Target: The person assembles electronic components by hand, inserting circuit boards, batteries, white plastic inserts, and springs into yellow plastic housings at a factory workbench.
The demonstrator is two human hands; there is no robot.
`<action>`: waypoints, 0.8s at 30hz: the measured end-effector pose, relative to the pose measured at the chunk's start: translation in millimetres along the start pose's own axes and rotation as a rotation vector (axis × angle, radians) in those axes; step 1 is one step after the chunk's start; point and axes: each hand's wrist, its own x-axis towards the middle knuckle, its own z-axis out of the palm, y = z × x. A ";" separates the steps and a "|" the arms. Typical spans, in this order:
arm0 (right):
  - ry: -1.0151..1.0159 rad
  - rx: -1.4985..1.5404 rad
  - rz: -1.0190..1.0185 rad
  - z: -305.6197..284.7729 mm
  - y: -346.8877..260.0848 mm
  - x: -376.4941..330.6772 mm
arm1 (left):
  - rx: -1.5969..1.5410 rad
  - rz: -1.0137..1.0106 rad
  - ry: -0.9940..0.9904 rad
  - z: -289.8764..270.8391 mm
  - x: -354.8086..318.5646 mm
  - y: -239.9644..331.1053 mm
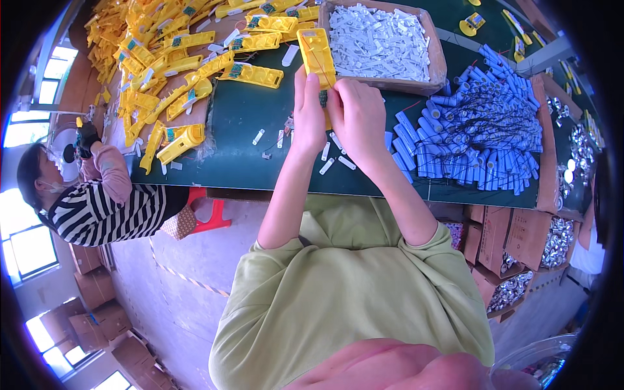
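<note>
Both my hands are closed on one yellow plastic housing (316, 53), held upright over the dark green worktop with a green circuit board and thin wires at its lower part. My left hand (308, 116) grips it from the left, thumb along its edge. From the right, my right hand (359, 116) pinches near the circuit board; the fingertips partly hide what they touch. Small white plastic pieces (327, 166) lie on the worktop close to my wrists.
A cardboard box (382, 83) of white pieces stands beyond my hands. Blue cylindrical cells (481, 130) with black wires are heaped on the right. Yellow housings (260, 76) pile up at the left, some with boards. A co-worker in a striped top (107, 211) sits at the left.
</note>
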 end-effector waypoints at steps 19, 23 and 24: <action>-0.788 -0.531 0.138 -153.0 164.8 46.8 | -0.071 -0.200 -0.433 10.0 19.9 4.5; -0.713 -0.571 -0.037 -147.2 177.5 51.3 | -0.078 -0.185 -0.481 8.0 20.3 5.0; -0.665 -0.548 -0.072 -149.7 182.6 47.4 | -0.076 -0.187 -0.475 6.9 18.3 5.3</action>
